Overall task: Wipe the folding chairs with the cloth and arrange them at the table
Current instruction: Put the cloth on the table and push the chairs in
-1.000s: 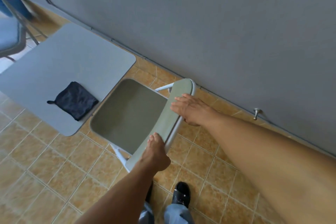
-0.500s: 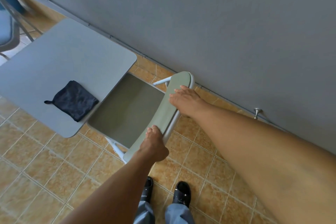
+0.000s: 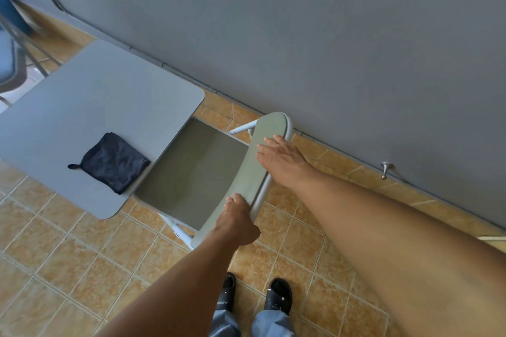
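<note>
A grey-green folding chair (image 3: 191, 172) stands unfolded, its seat partly tucked under the near edge of the grey table (image 3: 95, 107). My left hand (image 3: 236, 223) grips the near end of the chair's backrest (image 3: 253, 172). My right hand (image 3: 282, 157) rests on the far part of the backrest, fingers curled over its top. A folded dark cloth (image 3: 115, 163) lies on the table near its edge, left of the chair, with no hand on it.
A grey wall (image 3: 301, 35) runs close behind the chair, with a metal door stopper (image 3: 385, 169) low on the right. Another chair, blue (image 3: 11, 63), stands at the far left. The floor is orange tile (image 3: 68, 268). My feet in black sandals (image 3: 279, 295) stand behind the chair.
The chair has slid further under the table edge, its seat now partly covered by the tabletop. Both hands stay on the backrest.
</note>
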Action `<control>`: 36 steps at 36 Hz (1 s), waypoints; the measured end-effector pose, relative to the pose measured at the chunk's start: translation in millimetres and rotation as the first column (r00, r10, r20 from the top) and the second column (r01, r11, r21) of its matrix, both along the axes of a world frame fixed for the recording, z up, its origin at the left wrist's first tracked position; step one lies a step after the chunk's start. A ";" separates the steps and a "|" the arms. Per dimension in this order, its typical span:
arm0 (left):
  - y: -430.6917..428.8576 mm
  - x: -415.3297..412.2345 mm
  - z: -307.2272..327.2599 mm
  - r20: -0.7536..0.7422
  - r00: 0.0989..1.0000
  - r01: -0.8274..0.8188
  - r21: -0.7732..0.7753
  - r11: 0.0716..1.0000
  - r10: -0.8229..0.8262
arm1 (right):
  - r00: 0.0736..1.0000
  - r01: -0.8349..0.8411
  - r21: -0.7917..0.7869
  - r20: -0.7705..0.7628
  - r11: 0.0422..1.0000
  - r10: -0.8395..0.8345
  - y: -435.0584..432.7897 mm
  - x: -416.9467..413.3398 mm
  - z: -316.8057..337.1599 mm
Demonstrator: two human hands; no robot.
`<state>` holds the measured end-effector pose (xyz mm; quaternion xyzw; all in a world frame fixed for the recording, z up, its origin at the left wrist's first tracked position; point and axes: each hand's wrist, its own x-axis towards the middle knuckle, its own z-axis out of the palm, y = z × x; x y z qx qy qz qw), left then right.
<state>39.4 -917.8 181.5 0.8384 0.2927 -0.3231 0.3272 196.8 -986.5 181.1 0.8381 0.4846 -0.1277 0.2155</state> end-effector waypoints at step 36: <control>181.1 -54.7 98.7 0.197 0.980 -0.067 0.215 0.974 0.024 | 0.805 0.316 0.089 -0.551 0.945 -0.218 135.6 -93.1 104.9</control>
